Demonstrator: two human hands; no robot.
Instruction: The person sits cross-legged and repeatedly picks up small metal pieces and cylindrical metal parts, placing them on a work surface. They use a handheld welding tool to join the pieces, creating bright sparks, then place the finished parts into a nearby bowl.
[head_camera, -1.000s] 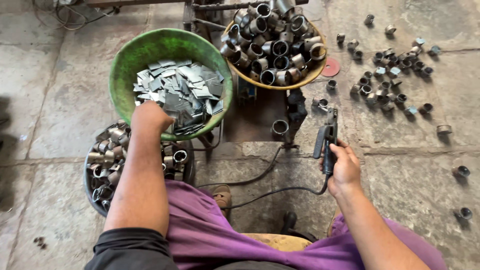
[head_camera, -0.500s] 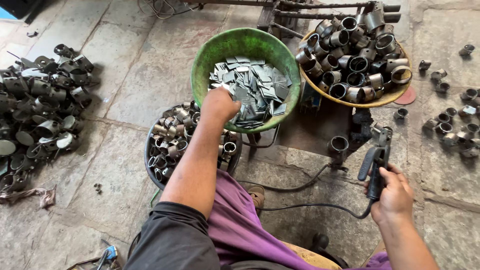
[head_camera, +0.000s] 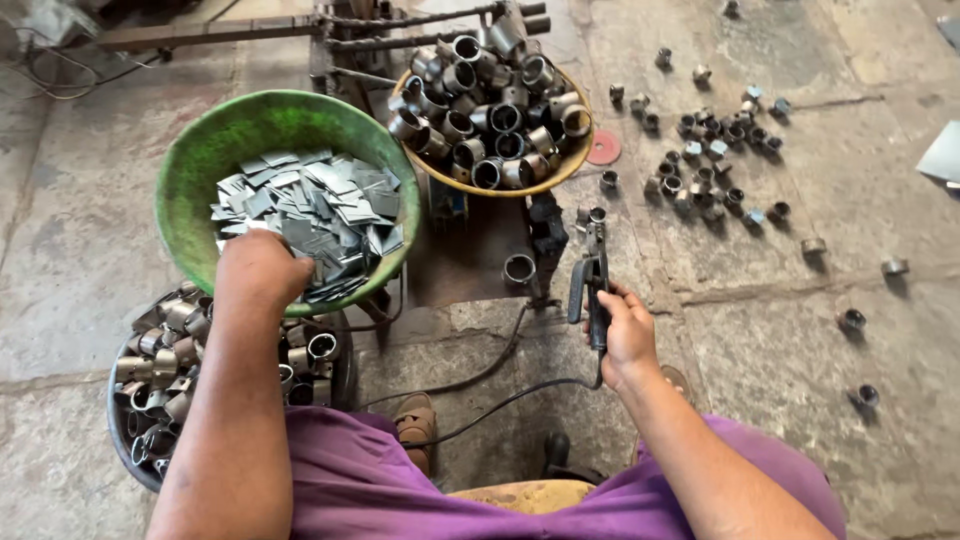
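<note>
Fingers of our left hand (head_camera: 262, 268) dipped into the flat metal pieces (head_camera: 312, 215) in the green bowl (head_camera: 200, 160) — we could not tell their spread. Our right hand (head_camera: 625, 330) gripped the welding holder (head_camera: 592, 285) tightly — over the stone floor (head_camera: 800, 300).

The left hand (head_camera: 262, 268) lay inside the green bowl (head_camera: 200, 150), its rim walling it on all sides but above. Just below, the dark tub of metal rings (head_camera: 165, 370) blocked the way back. To the right, the yellow bowl of rings (head_camera: 490, 120) crowded the bowl's far edge. The right hand (head_camera: 625, 330) with the welding holder (head_camera: 592, 285) had bare stone floor (head_camera: 760, 330) to its right, dotted by loose rings (head_camera: 715, 165). A cable (head_camera: 480, 405) crossed the gap between the arms.
</note>
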